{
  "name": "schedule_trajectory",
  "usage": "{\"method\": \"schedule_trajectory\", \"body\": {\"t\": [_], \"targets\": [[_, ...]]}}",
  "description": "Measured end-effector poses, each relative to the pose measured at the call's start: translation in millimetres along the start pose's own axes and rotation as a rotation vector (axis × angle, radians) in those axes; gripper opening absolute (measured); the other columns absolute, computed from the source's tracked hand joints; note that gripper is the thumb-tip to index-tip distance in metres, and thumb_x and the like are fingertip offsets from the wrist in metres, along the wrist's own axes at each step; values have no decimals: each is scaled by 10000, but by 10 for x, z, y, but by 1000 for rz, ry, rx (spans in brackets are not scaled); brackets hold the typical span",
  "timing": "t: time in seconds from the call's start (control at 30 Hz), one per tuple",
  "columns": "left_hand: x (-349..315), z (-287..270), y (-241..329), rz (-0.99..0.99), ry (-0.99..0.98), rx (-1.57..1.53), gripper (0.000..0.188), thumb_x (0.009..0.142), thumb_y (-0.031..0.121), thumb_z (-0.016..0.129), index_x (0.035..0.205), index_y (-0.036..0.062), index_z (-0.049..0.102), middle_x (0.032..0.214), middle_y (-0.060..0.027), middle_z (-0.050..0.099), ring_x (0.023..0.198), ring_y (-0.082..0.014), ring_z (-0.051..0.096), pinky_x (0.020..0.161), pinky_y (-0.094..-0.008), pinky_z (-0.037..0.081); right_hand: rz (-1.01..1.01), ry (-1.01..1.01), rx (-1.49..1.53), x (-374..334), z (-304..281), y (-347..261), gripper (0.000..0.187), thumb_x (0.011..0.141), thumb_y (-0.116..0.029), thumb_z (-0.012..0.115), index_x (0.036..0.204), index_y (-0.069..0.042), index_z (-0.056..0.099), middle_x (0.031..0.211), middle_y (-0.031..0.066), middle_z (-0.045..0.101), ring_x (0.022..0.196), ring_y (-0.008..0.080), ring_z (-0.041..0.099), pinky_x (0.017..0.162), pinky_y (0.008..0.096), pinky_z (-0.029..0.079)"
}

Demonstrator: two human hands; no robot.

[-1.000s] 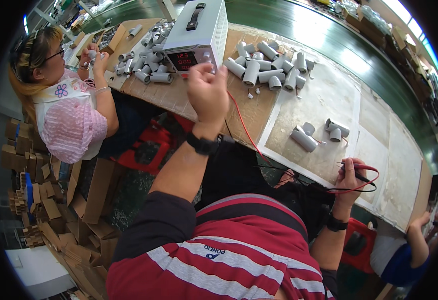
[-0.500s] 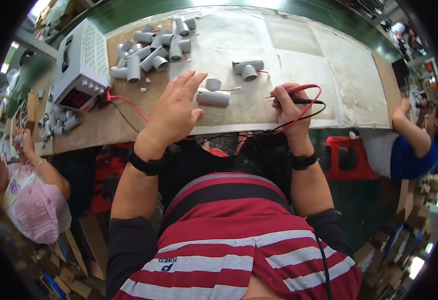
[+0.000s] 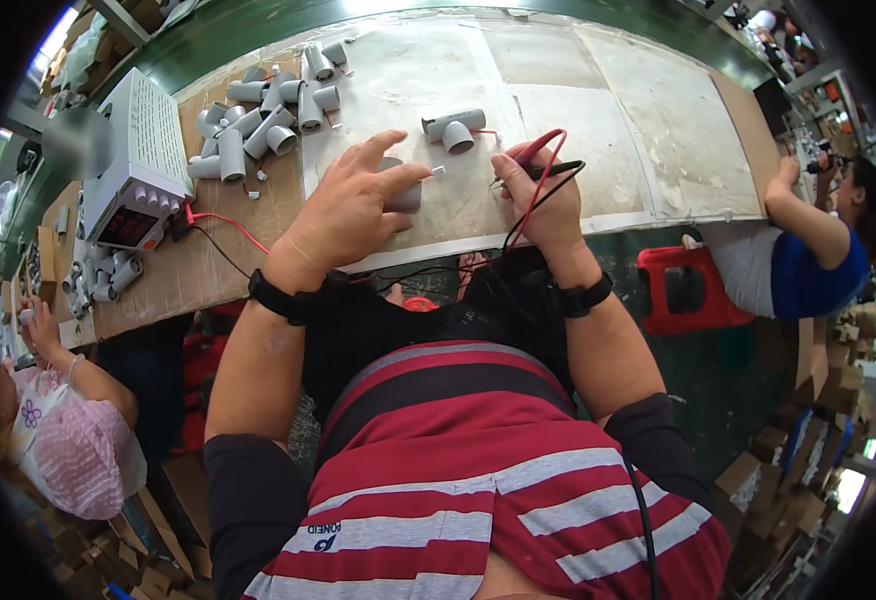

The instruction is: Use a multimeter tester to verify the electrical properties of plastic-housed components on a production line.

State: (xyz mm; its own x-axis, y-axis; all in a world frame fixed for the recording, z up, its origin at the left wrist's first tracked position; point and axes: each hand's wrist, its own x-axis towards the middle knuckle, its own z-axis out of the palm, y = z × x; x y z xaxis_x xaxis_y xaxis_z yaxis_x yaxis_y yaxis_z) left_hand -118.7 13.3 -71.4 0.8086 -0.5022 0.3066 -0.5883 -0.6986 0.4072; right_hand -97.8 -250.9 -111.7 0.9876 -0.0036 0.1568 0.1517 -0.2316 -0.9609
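The left hand (image 3: pixel 350 203) — fingers spread wide — partly hides a grey plastic cylinder (image 3: pixel 408 198) on the white-topped bench (image 3: pixel 588 140); the right hand (image 3: pixel 548 207) pinches slim red and black wired probes (image 3: pixel 534 172).

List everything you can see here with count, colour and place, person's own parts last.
Nearer cylinder: one, grey, partly hidden by left hand; contact unclear
Farther cylinder: one, grey, beyond it, with a short rounded piece
Test probes: two, red and black, in right hand
Power supply box: one, pale grey, table's left part
Parts pile: overlapping, uncountable, grey, right of the box
Table: one, whitish and brown, ahead
Co-workers: at least two, blue and pink clothing, far right and left
Stool: one plainly visible, red, right
Cartons: several, brown, lower corners
Shirt: one, red-grey-black striped, on the person
Wristbands: two, black, one per wrist
Hands: two, bare, over the table
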Motion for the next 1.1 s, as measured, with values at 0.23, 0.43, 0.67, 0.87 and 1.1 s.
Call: {"method": "schedule_trajectory", "body": {"t": [0.23, 0.43, 0.67, 0.87, 1.1], "targets": [[172, -20, -81, 117, -155, 60, 504, 772, 176, 811, 1263, 129, 707, 1238, -99, 653, 1143, -317, 608, 1014, -415, 492, 24, 55, 74, 32, 52, -37, 193, 965, -193, 744, 969, -6, 695, 775, 42, 690, 617, 101, 620, 561, 240, 490], [264, -84, -84, 112, -262, 20, 539, 753, 130, 816, 1276, 82, 695, 1191, -134, 649, 1119, -347, 606, 1004, -426, 489, 36, 13, 240, 102, 404, -256, 196, 973, -191, 738, 974, -3, 684, 775, 43, 686, 622, 96, 622, 563, 241, 496], [284, -52, -147, 139, -238, 37, 478, 777, 197, 817, 1232, 98, 710, 1127, -96, 669, 1097, -309, 625, 989, -410, 504, -124, 26, 55, 175, 557, -24, 197, 970, -197, 749, 961, -7, 695, 758, 32, 684, 625, 92, 625, 567, 240, 502], [255, -49, -159, 139, -215, 23, 491, 766, 177, 821, 1233, 84, 704, 1139, -108, 663, 1103, -319, 620, 989, -416, 501, -153, 79, 27, 157, 601, -34, 206, 962, -212, 765, 941, -14, 712, 726, 18, 675, 632, 91, 628, 574, 241, 507], [257, -48, -164, 121, -234, -5, 514, 752, 144, 827, 1243, 77, 694, 1163, -126, 651, 1111, -345, 609, 992, -431, 495, -200, 55, -44, 159, 597, -26, 189, 959, -196, 768, 936, -17, 711, 724, 25, 676, 633, 89, 625, 572, 248, 501]]}}
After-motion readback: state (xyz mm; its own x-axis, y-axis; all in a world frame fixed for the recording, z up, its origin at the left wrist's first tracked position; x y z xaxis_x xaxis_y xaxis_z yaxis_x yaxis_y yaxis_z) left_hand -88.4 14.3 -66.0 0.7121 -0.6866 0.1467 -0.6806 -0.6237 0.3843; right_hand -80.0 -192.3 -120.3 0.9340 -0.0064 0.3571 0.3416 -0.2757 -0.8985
